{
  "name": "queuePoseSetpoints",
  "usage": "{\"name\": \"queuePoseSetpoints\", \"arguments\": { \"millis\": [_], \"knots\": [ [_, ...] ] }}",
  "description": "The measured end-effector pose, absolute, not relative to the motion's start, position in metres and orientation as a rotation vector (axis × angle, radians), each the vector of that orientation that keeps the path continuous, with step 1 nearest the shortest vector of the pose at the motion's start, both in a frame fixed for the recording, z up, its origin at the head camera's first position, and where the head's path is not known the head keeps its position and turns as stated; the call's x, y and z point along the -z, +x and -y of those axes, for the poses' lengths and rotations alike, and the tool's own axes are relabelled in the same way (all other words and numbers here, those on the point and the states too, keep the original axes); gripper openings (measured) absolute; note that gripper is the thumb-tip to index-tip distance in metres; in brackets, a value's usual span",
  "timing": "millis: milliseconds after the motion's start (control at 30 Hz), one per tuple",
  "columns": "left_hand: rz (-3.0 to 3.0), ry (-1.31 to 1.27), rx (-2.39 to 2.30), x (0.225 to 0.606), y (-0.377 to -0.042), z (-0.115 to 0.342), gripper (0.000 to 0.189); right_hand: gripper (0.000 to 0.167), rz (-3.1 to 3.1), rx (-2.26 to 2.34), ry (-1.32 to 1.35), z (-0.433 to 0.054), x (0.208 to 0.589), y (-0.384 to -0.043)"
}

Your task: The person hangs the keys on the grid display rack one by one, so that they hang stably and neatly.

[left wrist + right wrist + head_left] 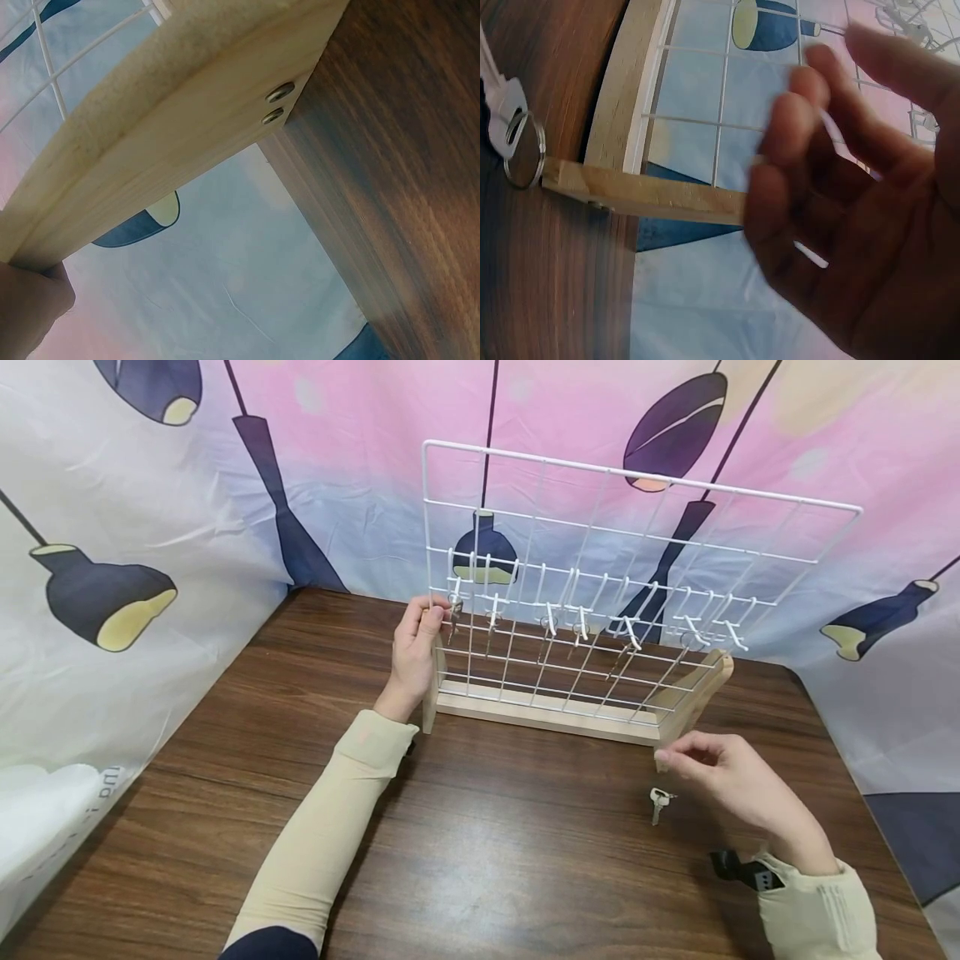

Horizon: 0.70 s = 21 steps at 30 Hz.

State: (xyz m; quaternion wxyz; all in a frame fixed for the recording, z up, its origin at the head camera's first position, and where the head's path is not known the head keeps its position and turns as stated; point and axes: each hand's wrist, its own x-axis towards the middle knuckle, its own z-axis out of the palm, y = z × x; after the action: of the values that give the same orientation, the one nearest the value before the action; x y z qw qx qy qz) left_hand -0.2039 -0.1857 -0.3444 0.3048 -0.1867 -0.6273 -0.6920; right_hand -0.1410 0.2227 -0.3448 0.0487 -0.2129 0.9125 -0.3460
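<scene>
A white wire grid rack (642, 474) stands in a pale wooden base (547, 710), with several keys hanging from its white hooks (630, 633). At its left side my left hand (415, 643) grips the wooden upright, whose long face (172, 142) shows two screws in the left wrist view; just the edge of that hand (34, 307) appears there. My right hand (723, 772), fingers loosely bent and holding nothing, hovers by the front foot of the right wooden side (697, 693). A loose key (659, 805) with a ring (541, 161) lies on the table below it.
The dark wood-grain table (480, 843) carries the rack toward its back edge. A fabric backdrop (360, 535) printed with lamps hangs behind and along the sides. At the lower left sits a white plastic-looking bag (52, 810).
</scene>
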Motion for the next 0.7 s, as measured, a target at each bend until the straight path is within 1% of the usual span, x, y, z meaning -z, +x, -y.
{"name": "queuePoseSetpoints", "arguments": {
  "millis": [167,367,433,533,700],
  "knots": [
    [1.665,-0.501,1.831,0.344,-0.203,0.186,0.023,0.019,-2.748,0.859,-0.679,-0.223,0.349,-0.141],
    [1.659,-0.504,1.832,0.344,-0.203,0.185,0.023,0.011,-2.8,0.683,-0.647,-0.227,0.36,-0.143],
    [1.663,-0.501,1.835,0.345,-0.204,0.186,0.023,0.011,-2.807,0.621,-0.61,-0.228,0.363,-0.144],
    [1.675,-0.498,1.831,0.345,-0.204,0.186,0.024,0.016,-2.797,0.549,-0.544,-0.229,0.367,-0.144],
    [1.679,-0.487,1.831,0.345,-0.205,0.186,0.025,0.032,-2.764,0.498,-0.472,-0.228,0.372,-0.145]
  ]
}}
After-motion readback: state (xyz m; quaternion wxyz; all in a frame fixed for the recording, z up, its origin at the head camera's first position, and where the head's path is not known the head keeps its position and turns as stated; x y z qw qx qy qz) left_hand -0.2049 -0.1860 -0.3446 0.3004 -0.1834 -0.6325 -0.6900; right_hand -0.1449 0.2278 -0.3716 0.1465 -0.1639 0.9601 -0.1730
